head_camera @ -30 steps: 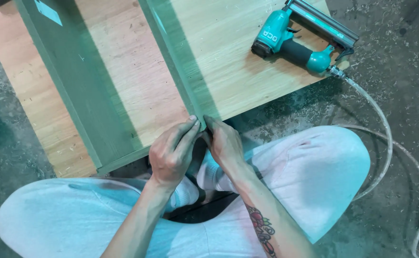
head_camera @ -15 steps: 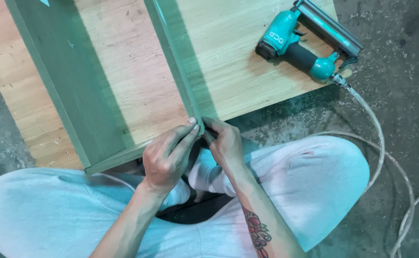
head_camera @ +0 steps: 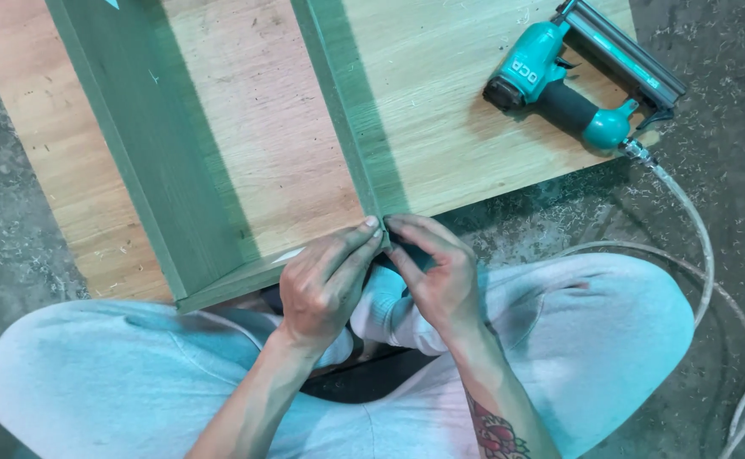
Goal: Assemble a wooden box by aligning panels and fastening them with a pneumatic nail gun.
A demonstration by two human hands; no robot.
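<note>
Two hands meet at one spot: the near end of the middle green strip [head_camera: 347, 110], where it joins a short cross strip [head_camera: 245, 280] running along our edge of the board [head_camera: 466, 127]. We count three green strips in all: a wide one [head_camera: 147, 144] on the left, the narrow middle one, and the short cross piece that links their near ends. One pale wooden board lies under them on the floor [head_camera: 729, 153], which is gritty with sawdust.

Our left hand [head_camera: 326, 285] comes up from below with the wrist bent, fingers curled and laid together, their tips pressing on the corner joint. Our right hand [head_camera: 440, 272] mirrors it from the other side, fingers bent and pinched at the same corner, just touching the left fingertips. Both hands are closed around the joint; whether they hold anything small between them we cannot tell. The right forearm shows one tattoo [head_camera: 496, 433].

One teal nail gun [head_camera: 576, 81] lies on the far right corner of the board, well apart from the hands, untouched. One pale hose [head_camera: 695, 246] leaves its handle and loops across the floor to the right. We sit with both knees spread, in light trousers [head_camera: 602, 340], the corner between them.
</note>
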